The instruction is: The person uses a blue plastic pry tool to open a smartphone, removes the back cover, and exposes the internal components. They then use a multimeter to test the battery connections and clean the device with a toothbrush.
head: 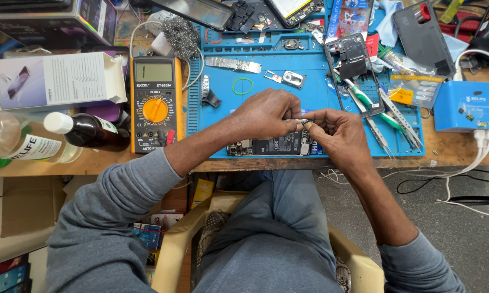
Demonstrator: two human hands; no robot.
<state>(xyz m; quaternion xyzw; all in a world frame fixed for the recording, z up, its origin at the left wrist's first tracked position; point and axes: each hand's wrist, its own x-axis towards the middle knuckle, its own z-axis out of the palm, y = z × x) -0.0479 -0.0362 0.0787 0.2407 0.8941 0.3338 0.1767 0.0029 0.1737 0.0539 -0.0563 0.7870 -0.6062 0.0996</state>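
Observation:
My left hand (266,113) and my right hand (336,133) meet over the near edge of a blue work mat (309,87). Between their fingertips they pinch a small thin silvery part (298,121); what it is I cannot tell. Just under the hands lies an opened phone (271,146) with its circuit board and battery showing, partly hidden by my fingers. A small camera module (293,79) and a green rubber ring (243,86) lie farther back on the mat.
A yellow multimeter (155,103) stands left of the mat, beside a dark bottle (87,130) and a white box (60,81). Tweezers and screwdrivers (385,116) lie right, near a phone frame (353,70) and a blue box (465,106). The wooden bench edge (450,157) runs close to my lap.

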